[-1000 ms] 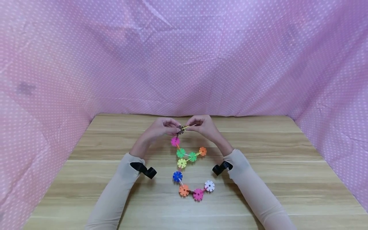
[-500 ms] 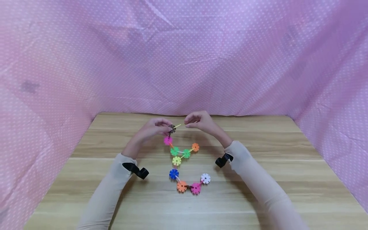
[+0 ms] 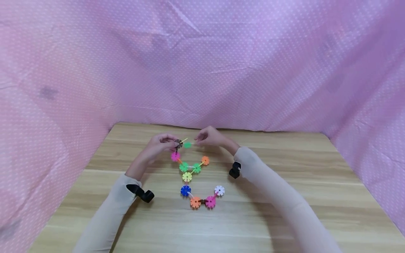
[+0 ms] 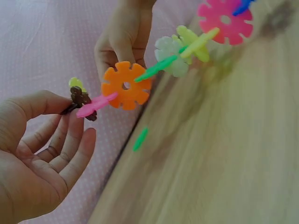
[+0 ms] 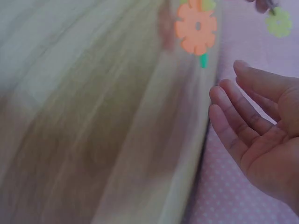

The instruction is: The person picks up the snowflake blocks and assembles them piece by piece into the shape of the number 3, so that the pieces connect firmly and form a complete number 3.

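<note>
My left hand (image 3: pixel 158 146) pinches a brown notched building disc (image 3: pixel 179 144) between thumb and fingers. A thin yellow disc (image 3: pixel 184 140), seen edge-on, is joined to it. From the brown disc hangs a chain of coloured discs: a pink disc (image 3: pixel 175 156), green, yellow, blue and orange ones, down to a white disc (image 3: pixel 219 190). My right hand (image 3: pixel 210 136) is to the right, its fingers spread and slightly bent with nothing in them in the right wrist view. Between the hands, a separate green disc (image 3: pixel 187 144) shows in the head view, edge-on in the left wrist view.
The wooden table (image 3: pixel 269 211) spreads beneath the hands and chain. Pink dotted cloth (image 3: pixel 202 70) hangs at the back and sides. A black wrist camera (image 3: pixel 140 192) is strapped to the left sleeve, another camera (image 3: pixel 235 170) to the right sleeve.
My right fingers have let go of the yellow disc, which stays joined to the brown one. Both hands and the chain have shifted left in the head view. A green disc has come into sight.
</note>
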A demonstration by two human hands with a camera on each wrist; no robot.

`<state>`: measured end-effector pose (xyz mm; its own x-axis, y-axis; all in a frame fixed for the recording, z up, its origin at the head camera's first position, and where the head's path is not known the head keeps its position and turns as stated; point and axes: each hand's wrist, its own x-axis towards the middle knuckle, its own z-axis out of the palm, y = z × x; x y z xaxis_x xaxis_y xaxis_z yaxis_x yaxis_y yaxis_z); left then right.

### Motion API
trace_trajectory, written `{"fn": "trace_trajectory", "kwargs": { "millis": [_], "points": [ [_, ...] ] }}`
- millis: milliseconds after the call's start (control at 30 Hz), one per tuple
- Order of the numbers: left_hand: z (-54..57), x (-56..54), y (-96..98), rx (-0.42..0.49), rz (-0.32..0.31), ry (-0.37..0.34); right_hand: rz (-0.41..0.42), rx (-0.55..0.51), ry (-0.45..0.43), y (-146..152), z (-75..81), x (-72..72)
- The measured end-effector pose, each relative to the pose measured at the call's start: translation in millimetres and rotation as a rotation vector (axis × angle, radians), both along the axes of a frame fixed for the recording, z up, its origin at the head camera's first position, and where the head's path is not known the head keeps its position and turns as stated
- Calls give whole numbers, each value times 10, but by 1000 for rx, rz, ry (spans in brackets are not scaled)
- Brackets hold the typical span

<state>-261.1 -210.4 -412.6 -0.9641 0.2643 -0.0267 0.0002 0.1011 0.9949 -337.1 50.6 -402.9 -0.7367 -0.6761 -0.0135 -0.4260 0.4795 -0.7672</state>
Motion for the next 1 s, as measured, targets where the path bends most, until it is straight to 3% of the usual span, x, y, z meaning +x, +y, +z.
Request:
{"fn": "trace_trajectory", "kwargs": {
  "millis": [233,533,1000],
  "points": [
    [-31,9,-79,-2,22,2,51,83,-41,-193,-112,-34],
    [-40,17,-106,-12,19,16,129,140,3,-365,-151,-88],
    [-48,3,-97,-60,3,4,104,91,-8,-320,-203,-122]
  ]
}}
